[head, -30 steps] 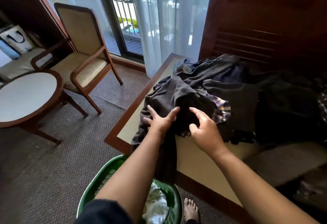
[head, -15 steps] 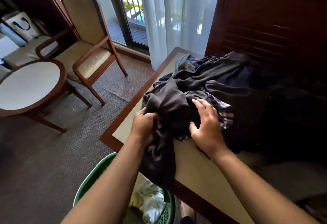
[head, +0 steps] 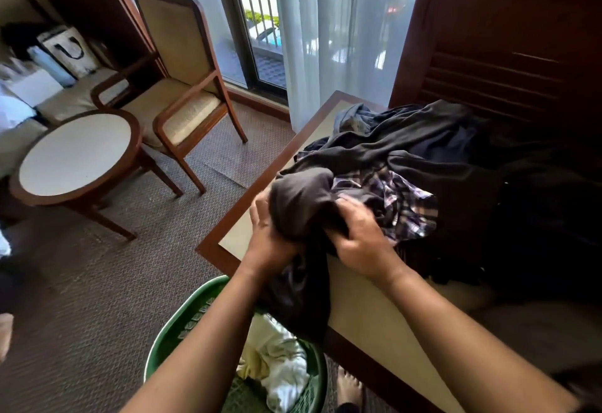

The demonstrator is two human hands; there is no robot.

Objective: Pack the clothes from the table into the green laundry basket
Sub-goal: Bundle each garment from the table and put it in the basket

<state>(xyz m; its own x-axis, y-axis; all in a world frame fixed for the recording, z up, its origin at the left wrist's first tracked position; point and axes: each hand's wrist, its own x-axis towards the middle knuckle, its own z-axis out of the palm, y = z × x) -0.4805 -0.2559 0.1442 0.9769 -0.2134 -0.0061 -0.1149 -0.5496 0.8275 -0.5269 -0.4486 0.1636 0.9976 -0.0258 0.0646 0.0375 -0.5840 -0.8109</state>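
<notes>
Head view: both hands clutch a bunched dark grey garment (head: 303,207) at the tabletop (head: 365,311) edge — left hand (head: 270,236) at its 8 o'clock, right hand (head: 361,243) at 4 o'clock. Its tail hangs into the green laundry basket (head: 176,334) at 6 o'clock, above pale clothes (head: 280,370).

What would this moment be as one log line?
step: lifting garment | hands: left, right grip dark garment | target: green basket below | pile remains
</notes>
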